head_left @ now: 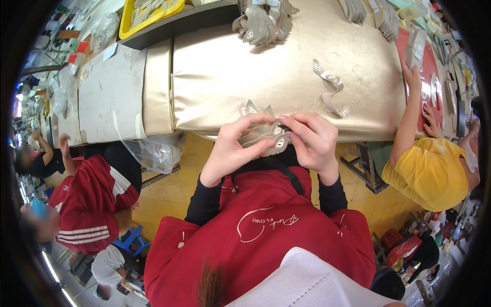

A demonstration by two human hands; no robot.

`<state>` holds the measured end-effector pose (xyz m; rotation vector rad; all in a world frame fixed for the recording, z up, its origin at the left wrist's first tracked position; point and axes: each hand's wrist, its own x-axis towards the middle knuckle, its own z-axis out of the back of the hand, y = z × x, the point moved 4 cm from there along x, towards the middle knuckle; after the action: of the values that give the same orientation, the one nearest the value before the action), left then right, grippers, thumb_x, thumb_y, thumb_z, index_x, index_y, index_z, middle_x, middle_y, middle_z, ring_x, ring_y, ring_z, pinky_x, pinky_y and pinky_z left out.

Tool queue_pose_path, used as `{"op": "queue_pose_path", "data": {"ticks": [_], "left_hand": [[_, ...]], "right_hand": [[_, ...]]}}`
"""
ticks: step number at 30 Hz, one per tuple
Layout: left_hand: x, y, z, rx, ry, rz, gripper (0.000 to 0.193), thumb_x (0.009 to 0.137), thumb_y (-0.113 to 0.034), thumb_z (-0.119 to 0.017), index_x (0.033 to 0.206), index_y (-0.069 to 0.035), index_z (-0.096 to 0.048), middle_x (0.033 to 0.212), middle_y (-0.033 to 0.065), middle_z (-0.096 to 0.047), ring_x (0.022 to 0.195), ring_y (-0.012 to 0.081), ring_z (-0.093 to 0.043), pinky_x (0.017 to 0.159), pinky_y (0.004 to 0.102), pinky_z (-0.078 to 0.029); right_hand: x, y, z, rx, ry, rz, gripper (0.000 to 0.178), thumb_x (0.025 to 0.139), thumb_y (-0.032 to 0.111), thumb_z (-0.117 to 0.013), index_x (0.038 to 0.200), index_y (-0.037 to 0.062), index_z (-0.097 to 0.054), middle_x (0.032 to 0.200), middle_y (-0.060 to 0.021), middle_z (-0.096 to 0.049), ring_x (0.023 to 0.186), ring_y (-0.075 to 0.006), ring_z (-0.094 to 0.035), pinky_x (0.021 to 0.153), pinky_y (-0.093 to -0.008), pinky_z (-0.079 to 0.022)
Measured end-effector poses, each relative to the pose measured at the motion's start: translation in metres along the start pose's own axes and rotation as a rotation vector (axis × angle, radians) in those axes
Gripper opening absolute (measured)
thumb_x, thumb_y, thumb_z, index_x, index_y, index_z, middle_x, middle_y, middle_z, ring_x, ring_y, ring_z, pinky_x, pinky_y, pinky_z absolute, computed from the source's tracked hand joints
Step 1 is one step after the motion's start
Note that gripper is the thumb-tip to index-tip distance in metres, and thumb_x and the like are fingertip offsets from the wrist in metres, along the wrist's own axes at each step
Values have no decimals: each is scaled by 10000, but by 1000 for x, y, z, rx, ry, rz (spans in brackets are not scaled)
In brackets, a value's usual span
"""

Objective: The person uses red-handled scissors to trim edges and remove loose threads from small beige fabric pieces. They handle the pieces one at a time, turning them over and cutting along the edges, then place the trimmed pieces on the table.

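In front of my chest, at the table's near edge, I hold a grey shoe-upper-like piece (279,145) with pointed tips and small cut-outs. My left hand (225,153) grips its left side between thumb and fingers. The fingertips of my right hand (318,143) pinch its upper right edge, where a small dark spot shows; what that is I cannot make out. More pointed grey tips (251,107) stick up behind my left fingers. On the gold-coloured table cover (240,71) a curled grey strip (331,87) lies beyond my right hand.
A bundle of similar grey pieces (263,23) lies at the far edge, beside a black box (199,23) and a yellow tray (124,26). Grey stacks (384,21) lie far right. A person in yellow (432,174) works on the right. A plastic bag (158,152) hangs at left.
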<state>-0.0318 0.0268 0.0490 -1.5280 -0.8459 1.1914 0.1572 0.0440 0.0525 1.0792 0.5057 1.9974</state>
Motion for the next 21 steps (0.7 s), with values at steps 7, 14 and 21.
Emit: {"op": "queue_pose_path", "data": {"ticks": [7,14,21], "left_hand": [[0,2,1,20,3,-65,375,824,-53,-750,1186,-2,-661,1111,90,-711,960,171,-685,859,303,-528],[0,2,1,37,10,-83,360,818,-51,-752,1164,-2,-666,1096,83,-708,945,164,-682,848,304,-526],[-1,3,1,37,-8,-89,343,815,-54,-755,1144,-7,-669,1082,80,-708,909,158,-684,819,290,-521]], "right_hand": [[-3,0,1,-8,49,-20,428,701,-4,-668,1114,71,-749,865,-99,-670,689,-248,-639,586,-332,-501],[-5,1,1,-60,69,36,428,669,-6,-662,1073,80,-771,854,-103,-665,671,-245,-638,572,-325,-501],[-10,-3,-1,-43,-12,35,475,624,-16,-644,1048,146,-783,830,-65,-656,635,-232,-620,557,-317,-499]]}}
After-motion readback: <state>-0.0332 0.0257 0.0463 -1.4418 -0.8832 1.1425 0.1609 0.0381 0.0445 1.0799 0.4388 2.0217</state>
